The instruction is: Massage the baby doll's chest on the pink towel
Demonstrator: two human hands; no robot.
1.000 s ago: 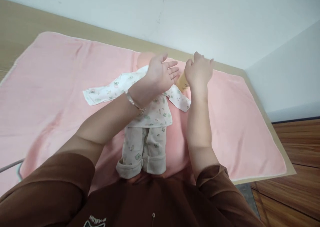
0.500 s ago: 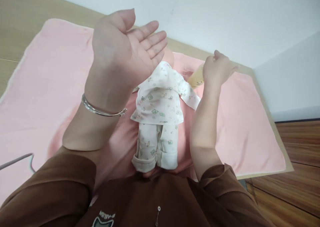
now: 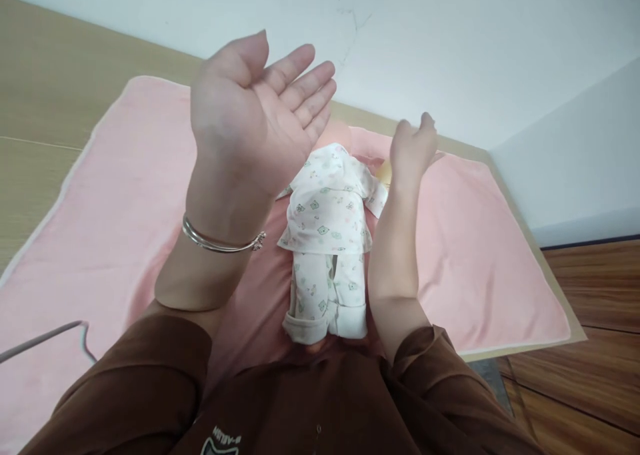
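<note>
Pink cloth (image 3: pixel 480 255) covers most of a pale wooden table (image 3: pixel 45 95), and a doll (image 3: pixel 327 241) lies on it near the middle, feet toward the near edge and head toward the far wall. The doll wears a white shirt and trousers printed with small green and orange figures; the trouser cuffs are rolled up. Most of its head is hidden behind the raised hands.

The left hand (image 3: pixel 255 115) is lifted high above the cloth, left of the doll, palm turned up and toward the right, fingers (image 3: pixel 300 85) spread loosely and slightly curled, holding nothing. A thin silver bracelet (image 3: pixel 220 241) circles that wrist.

The right hand (image 3: pixel 413 151) is raised just right of the doll's shoulder, seen edge-on, fingers held together and bent a little forward; nothing shows in its grasp. Just beside it, at the doll's right sleeve, a small yellowish thing (image 3: pixel 385 173) peeks out, too hidden to identify.

Brown sleeves (image 3: pixel 125 388) fill the near edge. A thin grey cord (image 3: pixel 45 338) crosses the cloth at the near left. Wooden floor (image 3: pixel 595 348) shows at the near right.
</note>
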